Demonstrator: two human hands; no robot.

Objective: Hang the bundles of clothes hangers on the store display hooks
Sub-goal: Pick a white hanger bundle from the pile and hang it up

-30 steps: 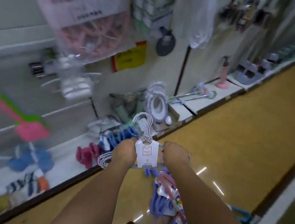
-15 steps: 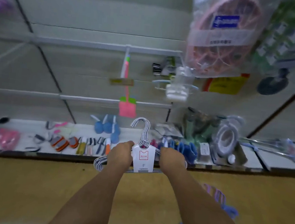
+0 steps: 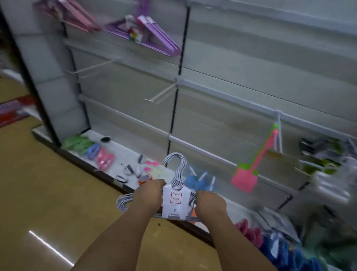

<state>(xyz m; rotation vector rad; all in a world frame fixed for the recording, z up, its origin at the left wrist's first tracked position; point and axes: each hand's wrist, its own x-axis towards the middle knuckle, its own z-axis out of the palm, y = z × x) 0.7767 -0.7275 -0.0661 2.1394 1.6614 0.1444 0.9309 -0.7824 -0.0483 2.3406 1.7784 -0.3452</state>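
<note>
I hold a bundle of white clothes hangers [image 3: 174, 198] with a white label card in front of me, hooks pointing up. My left hand [image 3: 148, 195] grips its left shoulder and my right hand [image 3: 208, 203] grips its right shoulder. On the grey display wall, bare white hooks [image 3: 160, 93] [image 3: 91, 67] stick out at mid height. Higher up hang a purple hanger bundle [image 3: 144, 32] and a pink hanger bundle [image 3: 69, 11].
A pink fly swatter [image 3: 250, 172] hangs on a hook to the right. The white bottom shelf [image 3: 122, 151] carries small coloured goods, with blue items [image 3: 288, 255] at the right. A red mat [image 3: 0, 112] lies on the yellow floor at left.
The view has swung left along the wall, from the crowded right section to the barer section with the purple and pink bundles. Both hands keep the same grip on the white bundle.
</note>
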